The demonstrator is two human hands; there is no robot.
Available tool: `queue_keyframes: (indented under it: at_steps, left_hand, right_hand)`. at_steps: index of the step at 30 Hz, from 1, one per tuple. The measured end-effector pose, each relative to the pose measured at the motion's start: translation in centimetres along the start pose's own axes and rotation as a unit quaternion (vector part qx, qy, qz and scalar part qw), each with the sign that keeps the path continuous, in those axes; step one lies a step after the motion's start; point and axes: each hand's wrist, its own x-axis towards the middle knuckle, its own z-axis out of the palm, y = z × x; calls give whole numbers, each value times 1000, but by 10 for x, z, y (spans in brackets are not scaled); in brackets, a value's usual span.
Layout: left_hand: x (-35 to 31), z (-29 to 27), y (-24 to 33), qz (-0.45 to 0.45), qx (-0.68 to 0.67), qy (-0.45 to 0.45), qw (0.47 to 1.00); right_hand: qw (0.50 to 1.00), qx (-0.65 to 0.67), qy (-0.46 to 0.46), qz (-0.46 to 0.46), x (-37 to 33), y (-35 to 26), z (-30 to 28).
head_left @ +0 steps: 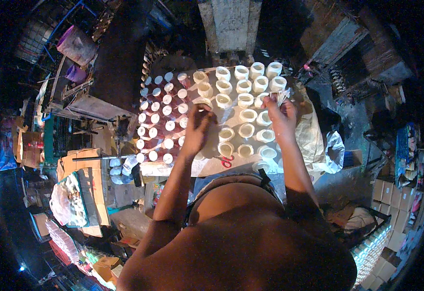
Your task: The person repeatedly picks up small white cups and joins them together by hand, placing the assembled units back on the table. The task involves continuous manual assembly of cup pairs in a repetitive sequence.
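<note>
My left hand [200, 127] reaches over the table with its fingers curled down, just on the near side of a white cup [204, 102]; whatever its fingertips hold is hidden. In my right hand [283, 119] is a fanned bunch of thin white strips [283, 96], raised above the cups on the right. Several rows of open white cups [246, 101] stand beneath and between my hands. Left of them are rows of dark red cylinders [160, 109] with round white tops.
Brown paper [309, 131] covers the table's right side, beside a white plastic bag [334, 153]. A red looped object [227, 161] lies at the near edge. To the left are a tray of white pieces [71, 200] and a purple bucket [77, 45].
</note>
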Motion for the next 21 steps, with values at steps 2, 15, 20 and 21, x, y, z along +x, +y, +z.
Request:
queue_keyframes:
  at_steps: [2,15,20,21]
  left_hand:
    - [4,-1,16,30,47,22,998]
    - [4,49,39,121,328,-52,935]
    - [1,47,40,27,260,-72,963]
    - [0,46,35,25,244,-76,966]
  right_hand:
    - [995,-93,-22,-29,4,-1,-6]
    - [995,-4,-99,8,-9,-22,5]
    - [995,-42,-74,44,-8,-11,-6]
    - [995,-44,-91,20,-13,-14,5]
